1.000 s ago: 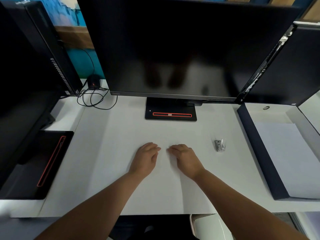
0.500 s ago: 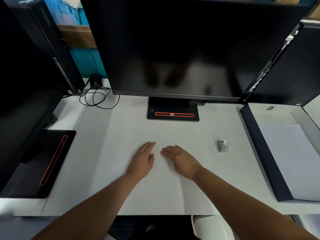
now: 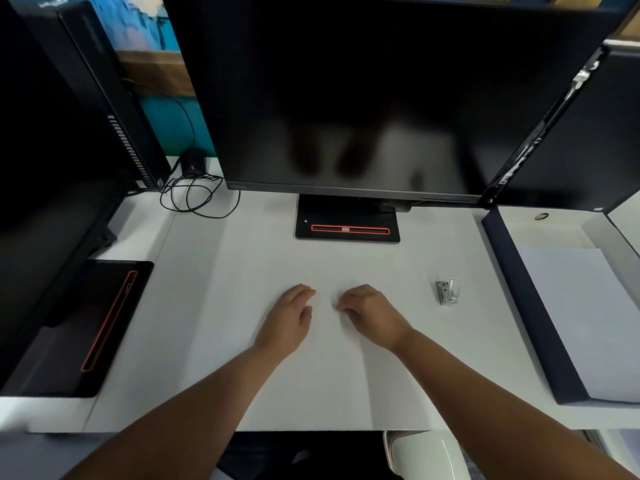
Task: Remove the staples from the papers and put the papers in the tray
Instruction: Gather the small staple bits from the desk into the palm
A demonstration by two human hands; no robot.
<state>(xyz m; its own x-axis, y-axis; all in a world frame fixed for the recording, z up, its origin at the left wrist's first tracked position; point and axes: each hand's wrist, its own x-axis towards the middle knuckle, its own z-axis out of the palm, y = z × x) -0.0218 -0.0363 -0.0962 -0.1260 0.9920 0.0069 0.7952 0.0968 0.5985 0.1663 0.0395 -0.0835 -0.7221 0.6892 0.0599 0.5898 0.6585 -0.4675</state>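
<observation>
I am seeing one head-worn wide-angle view, looking forward and down, close over the desk (image 3: 242, 306), with a monitor (image 3: 363, 98) rising just beyond the fingers (image 3: 304, 292).

Left hand (image 3: 289, 322): one second ago its fingers were curled with the knuckles raised; half a second ago they lay stretched flat on the papers (image 3: 322, 375); now they are flat but slightly drawn together, the thumb set apart toward the right hand.
Right hand (image 3: 372, 317): half a second ago its fingers reached flat toward the left fingertips; now they are curled under, tips tucked against the sheet.
Gap between the fingertips: nearly closed half a second ago, wider now, with bare paper showing between the two hands.
Camera view: shifted a little across the three moments, so the desk edges sit slightly differently.
</observation>
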